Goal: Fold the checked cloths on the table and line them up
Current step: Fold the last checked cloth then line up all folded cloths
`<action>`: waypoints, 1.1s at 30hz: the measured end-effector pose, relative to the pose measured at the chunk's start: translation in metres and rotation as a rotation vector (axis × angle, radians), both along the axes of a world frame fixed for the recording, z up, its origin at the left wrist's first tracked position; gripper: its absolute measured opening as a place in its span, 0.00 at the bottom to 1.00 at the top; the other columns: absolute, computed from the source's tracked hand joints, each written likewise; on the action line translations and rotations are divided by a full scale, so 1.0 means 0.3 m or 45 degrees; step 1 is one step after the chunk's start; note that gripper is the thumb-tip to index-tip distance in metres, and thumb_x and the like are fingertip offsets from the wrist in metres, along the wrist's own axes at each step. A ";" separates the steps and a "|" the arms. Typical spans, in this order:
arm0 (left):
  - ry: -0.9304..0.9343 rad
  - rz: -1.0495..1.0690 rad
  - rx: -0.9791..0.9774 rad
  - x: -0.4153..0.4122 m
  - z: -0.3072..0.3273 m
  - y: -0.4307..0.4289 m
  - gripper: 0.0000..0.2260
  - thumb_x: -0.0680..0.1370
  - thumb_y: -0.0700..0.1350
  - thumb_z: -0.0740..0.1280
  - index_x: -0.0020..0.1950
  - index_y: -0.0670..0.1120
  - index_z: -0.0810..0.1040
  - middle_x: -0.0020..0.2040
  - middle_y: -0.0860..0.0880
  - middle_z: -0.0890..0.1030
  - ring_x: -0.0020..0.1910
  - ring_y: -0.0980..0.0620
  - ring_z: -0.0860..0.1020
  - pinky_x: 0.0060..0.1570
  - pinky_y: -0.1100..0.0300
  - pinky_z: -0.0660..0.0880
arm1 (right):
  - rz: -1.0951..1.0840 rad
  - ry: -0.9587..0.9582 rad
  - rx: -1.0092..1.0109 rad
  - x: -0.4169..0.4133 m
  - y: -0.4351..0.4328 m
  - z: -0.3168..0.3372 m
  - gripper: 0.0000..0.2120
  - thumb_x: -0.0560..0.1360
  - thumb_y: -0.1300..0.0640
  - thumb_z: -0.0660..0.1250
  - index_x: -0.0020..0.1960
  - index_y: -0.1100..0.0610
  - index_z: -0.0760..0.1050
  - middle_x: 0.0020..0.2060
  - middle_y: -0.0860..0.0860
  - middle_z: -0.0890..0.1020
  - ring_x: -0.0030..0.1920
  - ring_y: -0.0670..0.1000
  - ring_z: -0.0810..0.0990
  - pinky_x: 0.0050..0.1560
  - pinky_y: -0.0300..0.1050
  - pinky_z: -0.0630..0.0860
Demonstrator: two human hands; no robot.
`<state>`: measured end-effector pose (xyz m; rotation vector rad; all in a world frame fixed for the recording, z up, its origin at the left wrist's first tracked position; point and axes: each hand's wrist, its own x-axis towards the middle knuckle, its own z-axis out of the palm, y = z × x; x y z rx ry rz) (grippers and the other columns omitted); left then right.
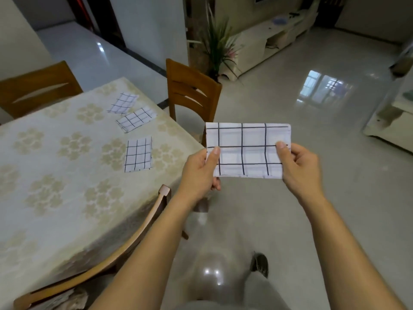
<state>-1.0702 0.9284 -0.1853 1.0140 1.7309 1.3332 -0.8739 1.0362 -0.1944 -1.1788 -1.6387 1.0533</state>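
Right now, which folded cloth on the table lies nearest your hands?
The near cloth, lying by itself closest to the held cloth; the middle cloth and far cloth sit farther back, close together.

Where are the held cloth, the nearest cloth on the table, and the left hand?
held cloth (244,151), head view, its centre
nearest table cloth (138,154), head view, its centre
left hand (197,173), head view, back of the hand

Your forearms are bare from the bottom edge of the view up to your left hand (199,173) and right hand (299,171). Below them you wear light grey trousers (223,306) and a dark patterned slipper (260,264).
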 end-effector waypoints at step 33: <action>-0.210 1.193 -0.426 -0.615 -0.448 0.414 0.21 0.83 0.58 0.63 0.42 0.41 0.70 0.39 0.54 0.67 0.29 0.49 0.83 0.37 0.43 0.78 | 1.208 -0.407 -0.137 -1.127 0.765 -0.384 0.09 0.83 0.50 0.63 0.46 0.49 0.78 0.34 0.46 0.80 0.34 0.44 0.78 0.34 0.33 0.73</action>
